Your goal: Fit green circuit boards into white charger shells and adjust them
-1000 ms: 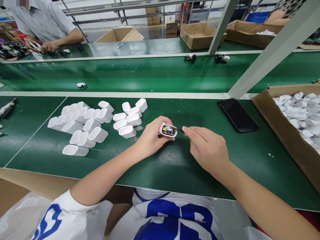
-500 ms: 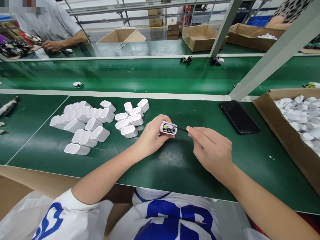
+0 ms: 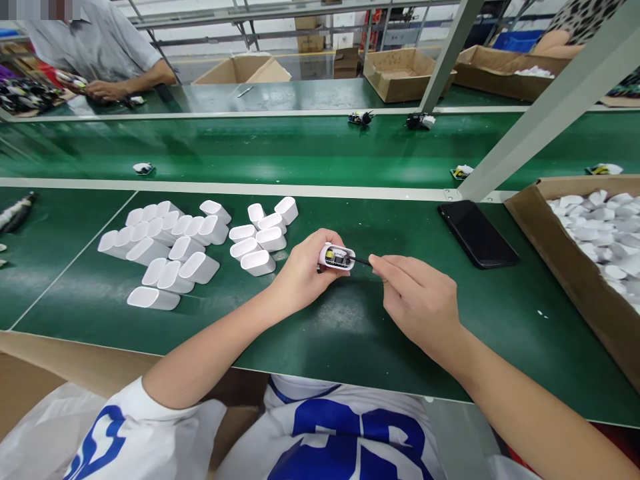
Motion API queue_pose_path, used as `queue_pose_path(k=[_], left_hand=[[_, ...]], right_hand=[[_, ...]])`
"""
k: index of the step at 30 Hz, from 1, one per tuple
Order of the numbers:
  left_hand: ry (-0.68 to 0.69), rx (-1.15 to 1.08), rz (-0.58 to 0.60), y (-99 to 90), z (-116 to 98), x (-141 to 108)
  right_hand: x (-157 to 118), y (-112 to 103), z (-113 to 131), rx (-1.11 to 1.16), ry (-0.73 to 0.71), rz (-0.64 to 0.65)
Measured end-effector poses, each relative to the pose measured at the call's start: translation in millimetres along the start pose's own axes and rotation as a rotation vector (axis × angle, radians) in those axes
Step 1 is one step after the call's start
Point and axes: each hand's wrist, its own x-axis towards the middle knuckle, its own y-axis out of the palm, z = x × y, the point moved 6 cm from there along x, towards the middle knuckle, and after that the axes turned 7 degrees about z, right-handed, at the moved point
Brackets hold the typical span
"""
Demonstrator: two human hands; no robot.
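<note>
My left hand [image 3: 311, 270] is closed around a small white oval plastic housing [image 3: 327, 265], its open end turned towards my right side. Inside sits a circuit board [image 3: 336, 256] with a yellow part and dark parts. Between thumb and fingertips, my right hand [image 3: 420, 303] pinches a thin black rod-like tool [image 3: 361, 261]. Its tip reaches into the housing's open end, over the board; what exactly it touches is too small to tell. Left of my hands, several white oval housings [image 3: 200, 267] stand in groups on the green table [image 3: 340, 333].
A black phone [image 3: 477, 235] lies on the right, beside a cardboard box [image 3: 565, 267] full of white plastic parts [image 3: 605, 227]. A slanted metal post [image 3: 530, 110] rises behind the phone. Small circuit boards [image 3: 361, 119] lie on the green conveyor belt [image 3: 280, 150]. Across it, a person [image 3: 107, 60] handles parts.
My right hand has moved slightly left, bringing the black tool's tip further into the housing. My left hand stays still. The boards on the belt have shifted left.
</note>
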Motion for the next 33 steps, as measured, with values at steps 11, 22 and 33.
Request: queue_pose_path(k=[11, 22, 33], left_hand=[[-0.031, -0.009, 0.009, -0.1, 1.6, -0.2], [-0.033, -0.018, 0.016, 0.0, 1.7, -0.4], [0.006, 0.030, -0.018, -1.3, -0.6, -0.5]], right_hand=[[0.2, 0.4, -3.1, -0.020, 0.023, 0.002], [0.3, 1.3, -6.0, 0.074, 0.039, -0.009], [-1.9, 4.4, -8.9, 0.174, 0.090, -0.014]])
